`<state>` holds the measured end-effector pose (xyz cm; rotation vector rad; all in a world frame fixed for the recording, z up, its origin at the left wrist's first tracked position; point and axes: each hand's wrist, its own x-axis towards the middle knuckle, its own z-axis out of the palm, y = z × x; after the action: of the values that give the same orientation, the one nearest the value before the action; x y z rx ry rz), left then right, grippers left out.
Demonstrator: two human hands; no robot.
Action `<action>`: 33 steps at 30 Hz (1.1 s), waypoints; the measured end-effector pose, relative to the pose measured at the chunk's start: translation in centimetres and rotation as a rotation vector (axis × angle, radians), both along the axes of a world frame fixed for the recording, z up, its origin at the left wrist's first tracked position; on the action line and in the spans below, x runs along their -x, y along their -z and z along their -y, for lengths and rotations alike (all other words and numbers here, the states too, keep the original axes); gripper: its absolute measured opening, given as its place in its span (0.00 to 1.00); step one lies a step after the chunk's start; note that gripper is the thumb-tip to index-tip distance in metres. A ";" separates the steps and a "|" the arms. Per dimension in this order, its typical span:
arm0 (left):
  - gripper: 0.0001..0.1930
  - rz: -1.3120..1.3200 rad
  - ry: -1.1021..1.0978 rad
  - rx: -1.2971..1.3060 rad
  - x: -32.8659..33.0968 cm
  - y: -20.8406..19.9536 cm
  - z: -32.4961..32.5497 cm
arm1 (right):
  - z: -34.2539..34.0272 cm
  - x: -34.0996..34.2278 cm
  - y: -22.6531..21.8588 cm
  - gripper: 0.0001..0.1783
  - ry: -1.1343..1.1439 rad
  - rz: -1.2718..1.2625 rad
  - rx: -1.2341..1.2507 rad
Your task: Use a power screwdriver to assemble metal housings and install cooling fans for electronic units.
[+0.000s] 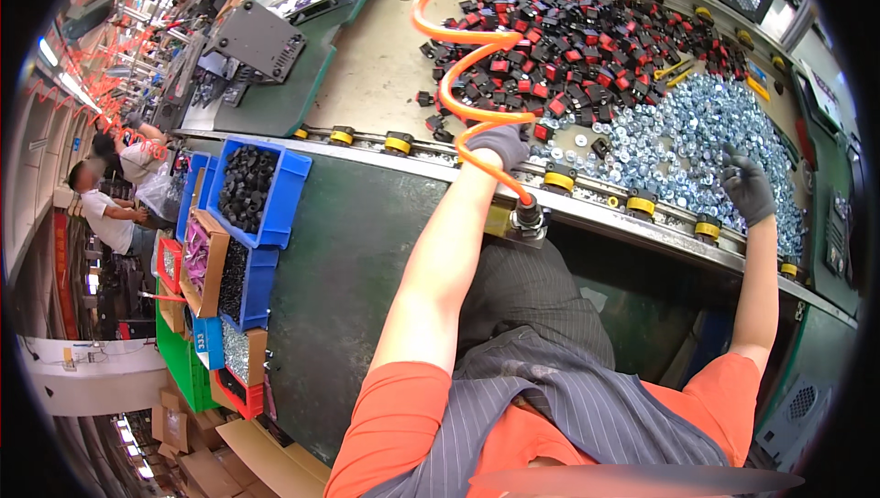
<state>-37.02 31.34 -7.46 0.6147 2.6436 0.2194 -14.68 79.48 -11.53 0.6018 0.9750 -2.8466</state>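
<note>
My left hand (502, 143), in a grey glove, is at the near rail of the conveyor (367, 67), beside the orange coiled air hose (495, 118). Its fingers look curled, and whatever they hold is hidden. Just beyond lie black-and-red rocker switches (550, 49) in a wide heap. My right hand (750, 191), also gloved, hovers over a pile of small clear and silvery round pieces (674, 136). Its fingers are bent but apart, and nothing shows between them. The hose ends at a metal fitting (527, 214) below my left wrist.
Yellow-and-black rollers (559, 179) line the rail. Yellow-handled tools (674, 72) lie among the parts. At left stand blue bins (293, 182) of black parts, cardboard boxes (213, 264) and a green crate (183, 361). A metal casing (259, 40) sits farther up; another person (115, 214) is beyond.
</note>
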 end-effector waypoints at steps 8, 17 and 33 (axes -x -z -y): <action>0.18 -0.072 0.008 -0.432 1.0 2.5 1.6 | -14.6 -10.9 -1.7 0.34 0.713 0.732 -1.653; 0.16 -0.078 -0.033 -0.545 0.8 2.7 2.4 | -13.0 -15.0 -2.4 0.30 0.401 1.369 -2.199; 0.16 -0.142 -0.073 -0.795 2.0 4.7 2.3 | -9.0 -11.6 -3.9 0.12 -0.592 1.276 -2.616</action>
<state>-38.97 29.00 -12.15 0.7823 2.6535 1.3258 -3.06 88.43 -7.67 1.0986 2.4807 0.8336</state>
